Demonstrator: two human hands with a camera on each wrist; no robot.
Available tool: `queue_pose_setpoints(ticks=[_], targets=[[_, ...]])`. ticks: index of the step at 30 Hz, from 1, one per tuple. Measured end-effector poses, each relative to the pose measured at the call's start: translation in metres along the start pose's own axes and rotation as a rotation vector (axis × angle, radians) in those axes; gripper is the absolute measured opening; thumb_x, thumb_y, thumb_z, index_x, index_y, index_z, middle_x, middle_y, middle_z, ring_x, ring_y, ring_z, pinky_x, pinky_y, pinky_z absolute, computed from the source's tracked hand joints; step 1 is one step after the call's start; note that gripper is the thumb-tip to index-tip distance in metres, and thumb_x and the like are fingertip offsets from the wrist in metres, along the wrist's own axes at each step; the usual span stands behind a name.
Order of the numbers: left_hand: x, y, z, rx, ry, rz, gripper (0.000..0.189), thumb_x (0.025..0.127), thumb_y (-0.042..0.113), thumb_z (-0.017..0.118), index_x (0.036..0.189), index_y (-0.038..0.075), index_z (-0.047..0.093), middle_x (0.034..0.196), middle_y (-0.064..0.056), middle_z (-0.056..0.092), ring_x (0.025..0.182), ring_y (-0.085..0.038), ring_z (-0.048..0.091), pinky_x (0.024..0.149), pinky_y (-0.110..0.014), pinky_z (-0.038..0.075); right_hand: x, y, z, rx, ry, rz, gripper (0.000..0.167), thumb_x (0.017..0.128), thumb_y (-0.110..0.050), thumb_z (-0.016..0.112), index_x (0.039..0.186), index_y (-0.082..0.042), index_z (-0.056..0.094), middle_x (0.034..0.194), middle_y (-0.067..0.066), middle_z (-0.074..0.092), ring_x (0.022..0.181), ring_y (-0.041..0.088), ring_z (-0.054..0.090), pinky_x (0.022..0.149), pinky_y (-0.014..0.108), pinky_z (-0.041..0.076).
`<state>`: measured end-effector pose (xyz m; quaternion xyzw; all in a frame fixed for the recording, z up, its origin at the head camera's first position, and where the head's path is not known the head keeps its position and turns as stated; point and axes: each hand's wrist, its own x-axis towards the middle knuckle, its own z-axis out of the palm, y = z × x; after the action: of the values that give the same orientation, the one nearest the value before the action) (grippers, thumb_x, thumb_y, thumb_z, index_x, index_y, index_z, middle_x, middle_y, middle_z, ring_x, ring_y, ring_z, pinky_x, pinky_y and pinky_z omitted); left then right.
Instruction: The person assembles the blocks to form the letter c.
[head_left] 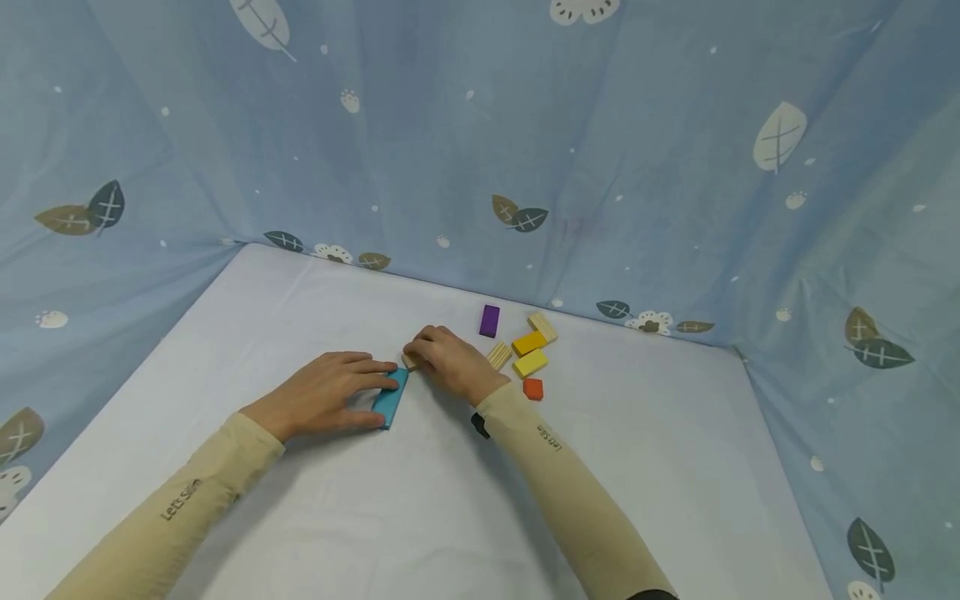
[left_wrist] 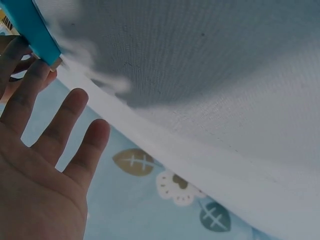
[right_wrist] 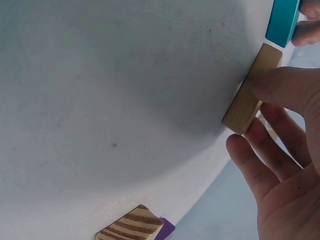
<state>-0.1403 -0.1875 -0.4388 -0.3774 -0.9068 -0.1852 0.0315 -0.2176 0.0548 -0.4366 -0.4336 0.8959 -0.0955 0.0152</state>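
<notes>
My left hand (head_left: 330, 393) holds a flat blue block (head_left: 393, 402) on the white cloth, thumb near its close end and fingertips toward its far end. In the left wrist view, the ring and little fingers stretch away from the blue block (left_wrist: 33, 31). My right hand (head_left: 454, 363) pinches a plain wooden block (head_left: 409, 361) at the far end of the blue one. The right wrist view shows the thumb across this wooden block (right_wrist: 243, 109), its end close beside the blue block (right_wrist: 282, 22). Fingers hide part of both blocks.
Right of my right hand lie a purple block (head_left: 490, 321), a striped wooden block (head_left: 498, 356), a light wooden block (head_left: 545, 327), an orange-yellow block (head_left: 528, 342), a yellow block (head_left: 531, 363) and a red block (head_left: 533, 389). A leaf-patterned blue curtain (head_left: 420, 167) borders the table.
</notes>
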Motion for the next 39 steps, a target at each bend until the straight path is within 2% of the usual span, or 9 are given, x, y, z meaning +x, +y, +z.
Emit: queue_pose_setpoints(ticks=[10,20,29,34,39], targets=[[0.001,-0.001,0.000,0.012,0.004,-0.002,0.058,0.087,0.046,0.078,0.132,0.012,0.069,0.142,-0.004,0.061,0.126,-0.040,0.056,0.101,-0.059,0.046,-0.003,0.000,0.001,-0.012,0.003,-0.012,0.035,0.100,-0.013,0.065,0.135,-0.014,0.065,0.130,0.002,0.061,0.120,0.015,0.057,0.105,0.021,0.045],[-0.001,-0.004,0.001,0.003,-0.005,0.005,0.054,0.087,0.046,0.078,0.130,0.014,0.071,0.142,-0.006,0.061,0.126,-0.042,0.056,0.102,-0.059,0.046,-0.012,-0.002,-0.003,0.013,0.069,-0.046,0.035,0.095,-0.009,0.072,0.130,-0.013,0.068,0.130,0.004,0.063,0.120,0.017,0.058,0.106,0.024,0.046],[0.001,-0.001,-0.002,-0.002,-0.026,0.006,0.053,0.088,0.046,0.077,0.131,0.017,0.070,0.144,-0.005,0.059,0.128,-0.043,0.055,0.103,-0.060,0.044,-0.025,-0.001,-0.010,0.044,0.114,-0.019,0.040,0.094,-0.008,0.073,0.132,-0.012,0.066,0.132,0.004,0.062,0.122,0.018,0.058,0.107,0.028,0.047],[0.000,-0.003,-0.006,0.013,-0.048,-0.022,0.058,0.088,0.048,0.076,0.135,0.017,0.068,0.147,-0.004,0.057,0.130,-0.042,0.054,0.105,-0.059,0.043,-0.031,-0.001,-0.013,0.028,0.136,-0.021,0.041,0.094,-0.010,0.073,0.134,-0.013,0.066,0.134,0.004,0.061,0.124,0.019,0.058,0.108,0.028,0.046],[0.005,-0.007,-0.012,0.057,-0.079,-0.052,0.060,0.091,0.049,0.072,0.139,0.014,0.064,0.149,-0.004,0.054,0.132,-0.041,0.052,0.107,-0.060,0.041,-0.042,0.002,-0.020,0.016,0.148,0.037,0.042,0.094,-0.014,0.074,0.135,-0.017,0.064,0.137,0.003,0.059,0.126,0.018,0.056,0.108,0.031,0.046]])
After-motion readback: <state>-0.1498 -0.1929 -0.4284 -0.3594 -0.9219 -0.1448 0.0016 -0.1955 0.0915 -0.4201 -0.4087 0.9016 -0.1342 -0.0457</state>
